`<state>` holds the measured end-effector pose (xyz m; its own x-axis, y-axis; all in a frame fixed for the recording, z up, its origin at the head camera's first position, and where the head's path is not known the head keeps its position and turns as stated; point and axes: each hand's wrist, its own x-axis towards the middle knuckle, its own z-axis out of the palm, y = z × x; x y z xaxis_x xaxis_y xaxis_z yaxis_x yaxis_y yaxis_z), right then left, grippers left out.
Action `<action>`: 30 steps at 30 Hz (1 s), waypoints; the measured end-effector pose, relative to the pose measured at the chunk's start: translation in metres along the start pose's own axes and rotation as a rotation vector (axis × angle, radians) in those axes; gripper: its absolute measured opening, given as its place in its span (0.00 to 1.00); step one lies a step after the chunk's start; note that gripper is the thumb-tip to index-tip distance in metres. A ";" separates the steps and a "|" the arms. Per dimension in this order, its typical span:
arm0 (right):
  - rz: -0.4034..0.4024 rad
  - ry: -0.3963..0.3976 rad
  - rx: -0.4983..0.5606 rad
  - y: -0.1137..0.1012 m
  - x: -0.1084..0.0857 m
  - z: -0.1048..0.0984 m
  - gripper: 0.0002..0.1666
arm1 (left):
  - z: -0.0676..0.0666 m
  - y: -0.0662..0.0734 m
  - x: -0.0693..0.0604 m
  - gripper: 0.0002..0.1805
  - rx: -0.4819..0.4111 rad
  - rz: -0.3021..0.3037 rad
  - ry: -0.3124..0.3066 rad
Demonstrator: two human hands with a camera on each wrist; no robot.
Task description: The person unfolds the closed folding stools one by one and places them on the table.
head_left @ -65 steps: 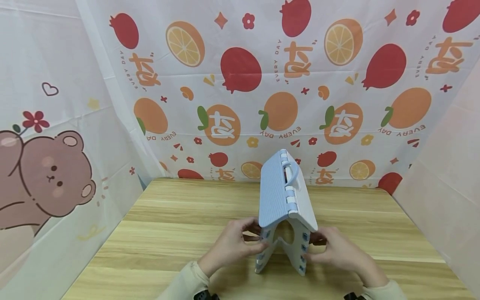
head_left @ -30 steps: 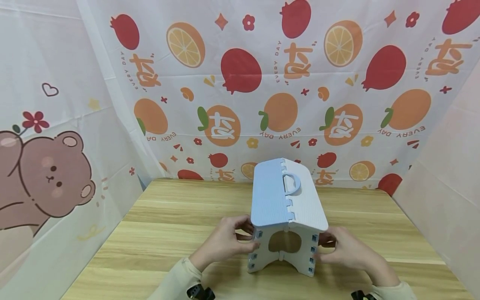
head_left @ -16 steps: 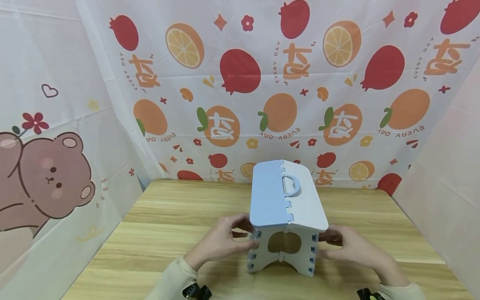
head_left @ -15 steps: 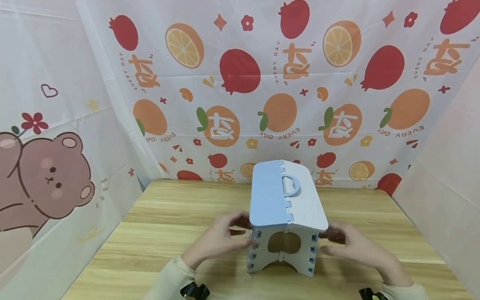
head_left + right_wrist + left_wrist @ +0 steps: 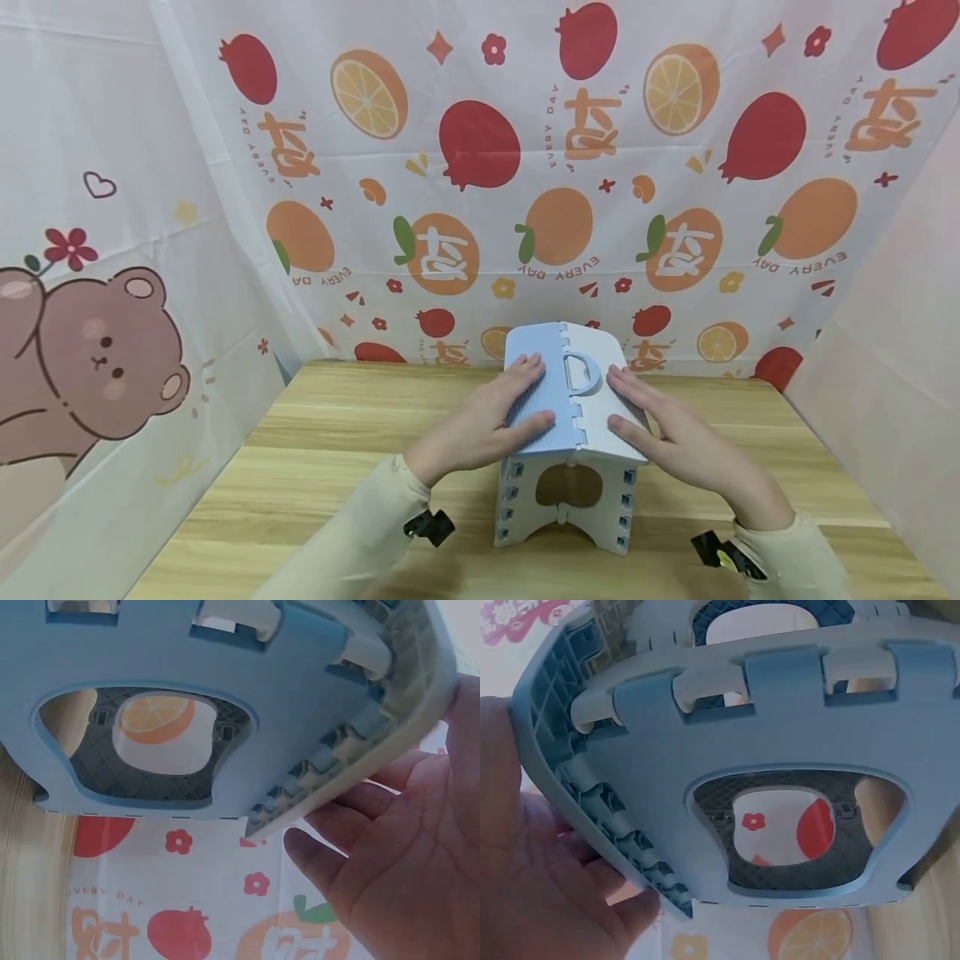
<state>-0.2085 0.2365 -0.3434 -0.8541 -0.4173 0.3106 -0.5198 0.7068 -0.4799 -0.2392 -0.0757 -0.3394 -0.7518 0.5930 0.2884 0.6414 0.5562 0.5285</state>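
Observation:
A folding step stool stands upright and unfolded on the wooden tabletop, its top slightly ridged along the middle hinge. One half of the top is blue, the other white, with a small blue carrying handle at the hinge. My left hand rests on the blue half, fingers extended. On the white half lies my right hand, also with fairly straight fingers. Both wrist views look up beneath the top, where the blue side panel with its oval cut-out shows. Neither hand grips the handle.
The wooden tabletop spreads around the stool. Behind it hangs a fruit-print cloth. A cloth with a printed bear hangs at the left and a pale one at the right. Black wrist straps sit over the cream sleeves.
The stool's legs and top spread wider between my hands earlier. Since then, both hands have left its sides and moved up onto the two halves of the top.

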 end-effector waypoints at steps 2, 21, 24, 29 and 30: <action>0.009 -0.012 -0.009 -0.002 0.003 0.000 0.38 | 0.000 0.004 0.004 0.44 0.021 -0.014 -0.031; 0.015 -0.006 -0.011 0.005 0.003 -0.004 0.38 | 0.005 0.010 0.012 0.45 0.092 -0.040 -0.053; 0.022 -0.003 -0.006 0.005 0.003 -0.004 0.38 | 0.005 0.011 0.012 0.45 0.081 -0.040 -0.039; 0.023 0.021 0.012 0.013 0.000 -0.002 0.37 | 0.005 0.007 0.007 0.42 0.001 -0.026 -0.002; 0.018 0.039 0.016 0.015 -0.001 -0.002 0.36 | 0.005 0.005 0.005 0.41 -0.023 -0.025 0.010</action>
<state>-0.2151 0.2489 -0.3494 -0.8619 -0.3817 0.3338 -0.5051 0.7042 -0.4989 -0.2387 -0.0669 -0.3392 -0.7691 0.5733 0.2825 0.6187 0.5572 0.5538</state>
